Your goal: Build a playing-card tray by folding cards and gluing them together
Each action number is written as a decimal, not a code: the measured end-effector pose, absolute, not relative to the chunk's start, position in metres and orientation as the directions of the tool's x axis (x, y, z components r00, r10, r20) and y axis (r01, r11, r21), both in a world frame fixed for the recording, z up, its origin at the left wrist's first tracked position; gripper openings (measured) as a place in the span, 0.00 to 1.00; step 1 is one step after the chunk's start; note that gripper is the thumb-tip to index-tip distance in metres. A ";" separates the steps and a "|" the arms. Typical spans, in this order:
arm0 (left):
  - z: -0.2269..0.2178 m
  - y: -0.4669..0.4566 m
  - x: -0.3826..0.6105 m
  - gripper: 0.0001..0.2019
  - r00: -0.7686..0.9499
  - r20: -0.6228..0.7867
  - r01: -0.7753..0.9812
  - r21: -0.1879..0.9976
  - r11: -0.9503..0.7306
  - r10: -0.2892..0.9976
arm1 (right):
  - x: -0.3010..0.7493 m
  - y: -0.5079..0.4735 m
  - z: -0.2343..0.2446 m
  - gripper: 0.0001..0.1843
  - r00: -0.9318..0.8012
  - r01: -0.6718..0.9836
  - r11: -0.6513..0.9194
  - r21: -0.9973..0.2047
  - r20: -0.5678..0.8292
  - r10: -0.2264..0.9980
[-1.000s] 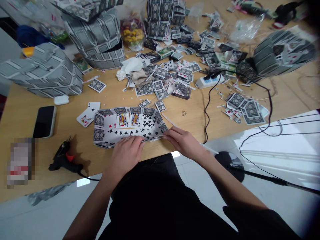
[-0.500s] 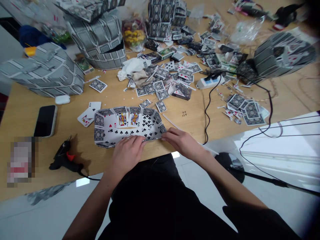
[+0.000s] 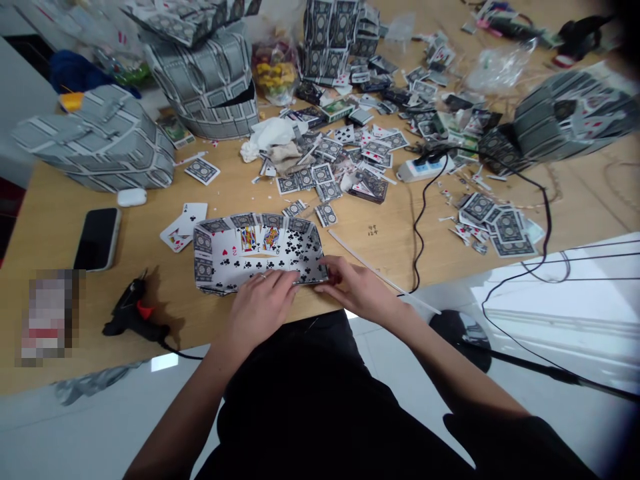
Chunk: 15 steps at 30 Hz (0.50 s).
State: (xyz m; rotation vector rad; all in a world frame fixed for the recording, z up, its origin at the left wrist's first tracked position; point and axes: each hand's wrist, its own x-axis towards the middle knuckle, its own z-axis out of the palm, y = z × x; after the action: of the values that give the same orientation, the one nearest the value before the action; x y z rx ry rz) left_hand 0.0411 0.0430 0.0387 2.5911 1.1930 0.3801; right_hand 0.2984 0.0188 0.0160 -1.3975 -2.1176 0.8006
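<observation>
A shallow tray made of playing cards [image 3: 203, 257] lies near the front edge of the table. Its inner floor shows card faces, and its low walls show patterned card backs. My left hand [image 3: 263, 300] is closed over the near wall, fingers together and reaching inside; a ring is on one finger. At the near right corner, my right hand [image 3: 350, 287] pinches the wall between thumb and fingers. Two loose cards [image 3: 184, 227] lie just beyond the tray's left end. A black glue gun [image 3: 133, 313] rests to the left, its cord running off the table edge.
Several card-woven bags [image 3: 120, 140] stand at the back left. Loose cards [image 3: 325, 177] and scraps cover the table's middle. A power strip [image 3: 417, 168] with black cords sits to the right. A phone [image 3: 97, 239] lies left, and a thin white stick [image 3: 370, 263] crosses the front edge.
My right hand has shifted slightly left at the tray's corner, and its thumb and fingers are more visibly spread around the wall. My left hand stays on the near wall.
</observation>
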 end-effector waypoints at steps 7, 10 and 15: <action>0.052 0.046 -0.010 0.22 0.250 0.457 0.689 0.536 -0.488 0.854 | 0.300 0.030 0.008 0.50 -0.117 0.565 0.267 -0.781 0.245 0.962; 0.038 0.058 -0.038 0.24 -0.082 0.458 0.671 0.682 -0.291 0.885 | 0.287 0.042 -0.002 0.70 -0.190 0.519 0.317 -0.794 0.254 0.948; 0.001 0.078 -0.060 0.29 -0.256 0.119 0.297 0.954 -0.039 0.959 | 0.266 0.058 -0.009 0.82 -0.302 0.505 0.357 -0.786 0.226 0.926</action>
State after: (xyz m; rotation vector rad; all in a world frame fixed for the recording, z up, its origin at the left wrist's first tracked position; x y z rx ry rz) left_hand -0.0596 0.0780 0.0011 1.3467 1.5985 1.3224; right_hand 0.2661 0.0581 -0.0087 -1.2424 -1.9401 0.7889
